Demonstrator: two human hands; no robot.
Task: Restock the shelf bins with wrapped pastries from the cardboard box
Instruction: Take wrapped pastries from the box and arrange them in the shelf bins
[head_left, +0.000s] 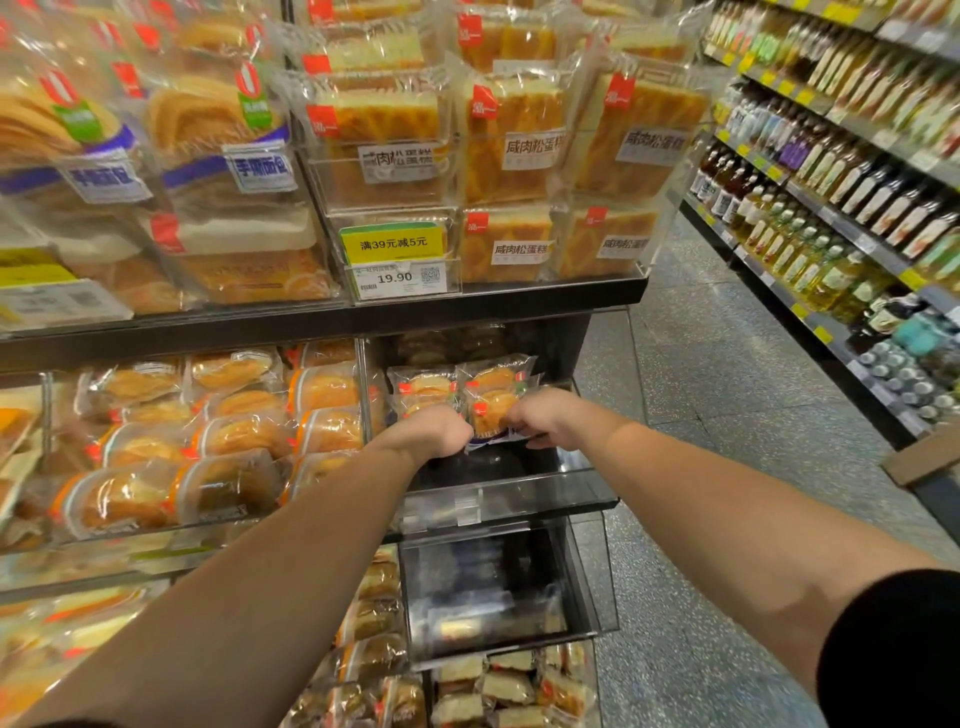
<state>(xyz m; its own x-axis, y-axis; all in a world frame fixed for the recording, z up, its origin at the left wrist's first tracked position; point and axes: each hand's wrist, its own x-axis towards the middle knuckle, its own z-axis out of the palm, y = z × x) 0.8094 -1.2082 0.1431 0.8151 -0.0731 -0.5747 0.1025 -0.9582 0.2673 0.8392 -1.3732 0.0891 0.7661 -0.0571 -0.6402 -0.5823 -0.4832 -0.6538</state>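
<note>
At frame centre, the left hand (436, 431) and right hand (540, 418) each grasp wrapped pastries (457, 392), held upright over the clear shelf bin (509, 499), apparently for front-facing placement.

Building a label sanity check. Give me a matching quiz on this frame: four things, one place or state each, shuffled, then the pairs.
Things:
1. left hand
2. price tag
3. bottles
4. cardboard

Places or states:
A. across the aisle, on the right-hand shelves
B. on the floor at the right edge
C. grips a wrapped pastry over the clear bin
D. on the upper shelf edge, under a yellow sign

Pairs: 1-C, 2-D, 3-A, 4-B
</note>
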